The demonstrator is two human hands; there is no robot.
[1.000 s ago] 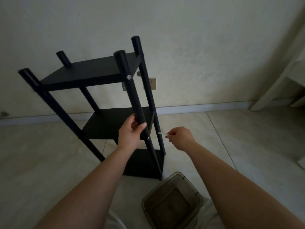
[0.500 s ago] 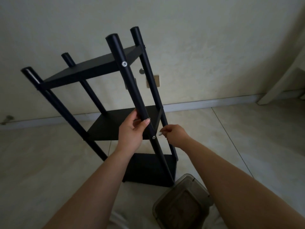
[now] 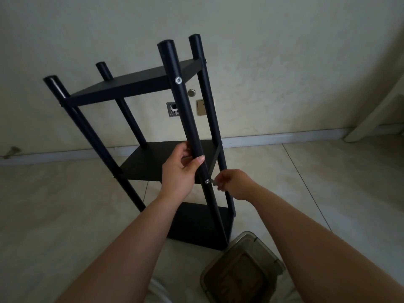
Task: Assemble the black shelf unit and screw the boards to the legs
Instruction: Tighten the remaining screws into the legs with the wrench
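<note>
On the floor, my left hand (image 3: 181, 171) grips the black shelf unit's (image 3: 140, 88) near leg (image 3: 185, 114); my right hand (image 3: 232, 182) pinches a small tool at the middle-board screw (image 3: 206, 181), apparently tightening; next, seat it squarely.

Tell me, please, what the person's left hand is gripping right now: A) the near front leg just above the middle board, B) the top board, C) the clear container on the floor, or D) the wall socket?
A: the left hand wraps round the near front leg just above the middle board, while the right hand pinches a small tool at the screw.
</note>
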